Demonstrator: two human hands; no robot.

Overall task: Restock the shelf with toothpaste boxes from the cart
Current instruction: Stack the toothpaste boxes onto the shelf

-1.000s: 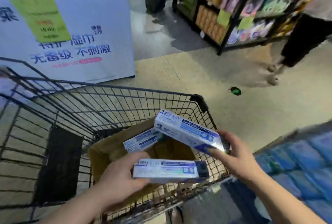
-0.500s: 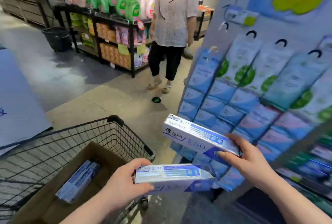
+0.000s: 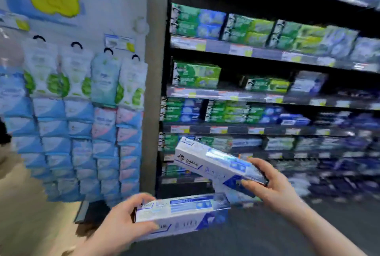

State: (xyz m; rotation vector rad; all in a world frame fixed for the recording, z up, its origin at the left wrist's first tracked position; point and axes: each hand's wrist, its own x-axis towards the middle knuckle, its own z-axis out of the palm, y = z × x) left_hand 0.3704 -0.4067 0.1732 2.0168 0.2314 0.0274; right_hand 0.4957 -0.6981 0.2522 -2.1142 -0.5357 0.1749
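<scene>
My left hand (image 3: 121, 223) grips the left end of a white and blue toothpaste box (image 3: 185, 212), held level low in the view. My right hand (image 3: 273, 186) holds the right end of a second white and blue toothpaste box (image 3: 207, 161), tilted with its left end higher. Both boxes are in front of the dark shelf unit (image 3: 267, 128), whose rows carry green and blue toothpaste boxes (image 3: 234, 112). The cart is out of view.
A grey end panel (image 3: 154, 83) stands left of the shelves. Left of it hang white and blue packs (image 3: 82, 124) in columns under a blue and yellow sign. The tan floor (image 3: 30, 214) shows at bottom left. Shelf edges bear price tags.
The view has swung right from the cart and aisle to the toothpaste shelves. Both hands kept their boxes and carried them toward the shelf. The cart and the standing person left the view.
</scene>
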